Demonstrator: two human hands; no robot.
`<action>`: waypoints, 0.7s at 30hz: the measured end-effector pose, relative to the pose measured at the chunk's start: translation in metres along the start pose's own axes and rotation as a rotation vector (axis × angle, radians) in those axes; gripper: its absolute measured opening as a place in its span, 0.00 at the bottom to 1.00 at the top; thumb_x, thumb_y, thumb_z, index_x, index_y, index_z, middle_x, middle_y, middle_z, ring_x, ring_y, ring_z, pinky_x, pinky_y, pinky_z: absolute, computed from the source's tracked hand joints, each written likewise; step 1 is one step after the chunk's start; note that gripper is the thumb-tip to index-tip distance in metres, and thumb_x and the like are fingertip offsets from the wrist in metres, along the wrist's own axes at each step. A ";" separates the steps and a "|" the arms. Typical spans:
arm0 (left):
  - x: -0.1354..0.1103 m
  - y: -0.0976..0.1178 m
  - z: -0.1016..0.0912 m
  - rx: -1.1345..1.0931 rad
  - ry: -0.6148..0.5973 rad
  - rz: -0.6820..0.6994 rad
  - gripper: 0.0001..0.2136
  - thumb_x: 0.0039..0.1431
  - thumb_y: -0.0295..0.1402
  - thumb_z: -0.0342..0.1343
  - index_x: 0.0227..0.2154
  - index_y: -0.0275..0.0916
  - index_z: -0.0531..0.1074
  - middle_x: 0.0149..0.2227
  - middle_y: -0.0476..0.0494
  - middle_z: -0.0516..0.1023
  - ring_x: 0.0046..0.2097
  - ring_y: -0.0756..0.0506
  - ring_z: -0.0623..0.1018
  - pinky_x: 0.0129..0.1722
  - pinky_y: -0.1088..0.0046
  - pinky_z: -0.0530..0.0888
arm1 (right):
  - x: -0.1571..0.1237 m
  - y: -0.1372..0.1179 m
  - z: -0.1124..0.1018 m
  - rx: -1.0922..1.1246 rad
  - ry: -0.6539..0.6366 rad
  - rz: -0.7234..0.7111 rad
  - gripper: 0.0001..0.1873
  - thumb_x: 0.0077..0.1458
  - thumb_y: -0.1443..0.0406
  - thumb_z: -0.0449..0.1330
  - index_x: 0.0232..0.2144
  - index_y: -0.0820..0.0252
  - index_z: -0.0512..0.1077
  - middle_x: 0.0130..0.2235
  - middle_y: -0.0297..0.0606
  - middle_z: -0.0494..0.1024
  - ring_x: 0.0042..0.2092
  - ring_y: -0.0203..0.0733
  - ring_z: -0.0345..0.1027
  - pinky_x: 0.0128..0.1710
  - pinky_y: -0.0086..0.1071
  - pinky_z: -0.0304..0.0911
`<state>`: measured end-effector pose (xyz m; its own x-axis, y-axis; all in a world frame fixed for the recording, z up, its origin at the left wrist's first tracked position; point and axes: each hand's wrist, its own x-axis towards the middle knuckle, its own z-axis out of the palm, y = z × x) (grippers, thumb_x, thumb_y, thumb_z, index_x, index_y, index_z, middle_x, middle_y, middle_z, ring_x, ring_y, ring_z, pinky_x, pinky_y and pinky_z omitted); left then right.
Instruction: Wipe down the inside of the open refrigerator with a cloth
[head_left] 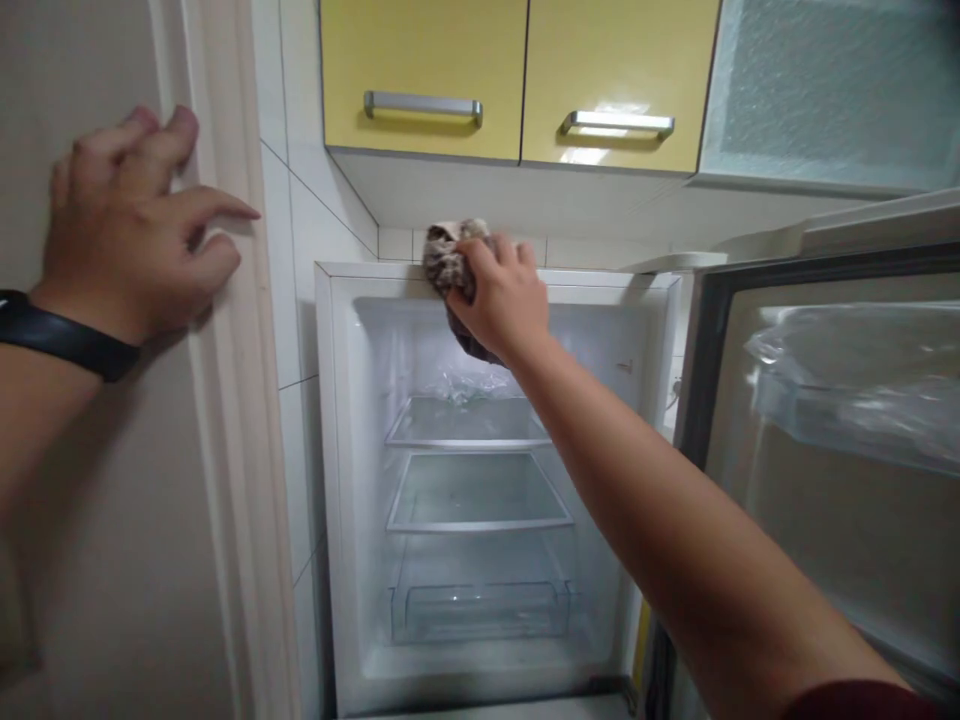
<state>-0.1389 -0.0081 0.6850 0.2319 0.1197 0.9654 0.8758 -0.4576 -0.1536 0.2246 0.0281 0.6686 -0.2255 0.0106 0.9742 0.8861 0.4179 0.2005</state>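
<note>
My right hand (501, 297) grips a crumpled brown-and-grey cloth (448, 262) and presses it against the top front edge of an open white fridge (339, 480). The fridge interior shows two glass shelves (469, 495) and a clear drawer (480, 610) at the bottom. My left hand (131, 225), with a black band on the wrist, rests on the cream door frame (225, 400) to the left, fingers bent and spread, holding nothing.
The fridge door (825, 450) stands open on the right, with a clear plastic-wrapped door shelf (855, 385). Yellow wall cabinets (517, 75) with metal handles hang above, next to a frosted glass cabinet door (832, 90). White wall tiles (300, 330) lie between frame and fridge.
</note>
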 end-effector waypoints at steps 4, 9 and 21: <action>0.001 0.004 -0.004 0.127 0.027 0.051 0.27 0.62 0.45 0.47 0.62 0.52 0.73 0.77 0.77 0.43 0.78 0.37 0.45 0.76 0.54 0.42 | 0.024 -0.059 0.039 0.045 -0.137 -0.161 0.20 0.67 0.59 0.56 0.58 0.56 0.64 0.62 0.46 0.66 0.67 0.65 0.52 0.57 0.57 0.71; 0.003 -0.001 -0.004 0.175 0.029 0.084 0.26 0.65 0.47 0.44 0.60 0.47 0.76 0.78 0.67 0.45 0.77 0.35 0.47 0.75 0.49 0.45 | 0.000 -0.107 0.059 0.037 -0.284 -0.316 0.15 0.69 0.64 0.55 0.57 0.53 0.67 0.67 0.43 0.67 0.65 0.61 0.56 0.52 0.48 0.73; 0.006 0.006 -0.010 0.206 -0.010 -0.028 0.22 0.62 0.41 0.49 0.56 0.49 0.78 0.78 0.69 0.44 0.78 0.42 0.46 0.73 0.53 0.47 | -0.197 -0.144 0.064 0.270 -0.515 -0.688 0.12 0.72 0.64 0.51 0.45 0.54 0.75 0.58 0.40 0.78 0.51 0.49 0.67 0.41 0.45 0.66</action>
<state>-0.1361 -0.0188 0.6921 0.2095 0.1394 0.9678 0.9498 -0.2641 -0.1676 0.1159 0.0238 0.4410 -0.8819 0.0580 0.4678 0.3777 0.6809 0.6275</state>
